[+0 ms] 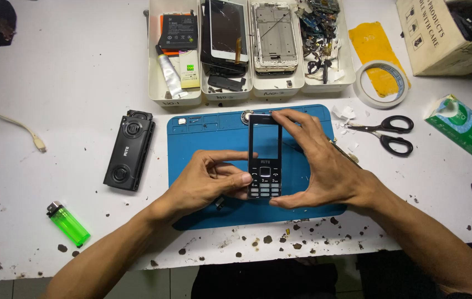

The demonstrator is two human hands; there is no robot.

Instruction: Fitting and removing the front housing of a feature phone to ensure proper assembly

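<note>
Both hands grip a black phone cover (pixel 264 156), held upright over the blue mat (pixel 203 138). The left hand (pixel 209 180) pinches its lower left edge; the right hand (pixel 318 166) clamps its top and bottom, hiding the right edge and part of the mat. A small dark part under the left palm is hard to make out. At 9 o'clock lies a black speaker (pixel 129 149), at 3 o'clock scissors (pixel 388 133); bare table lies between them and the mat.
</note>
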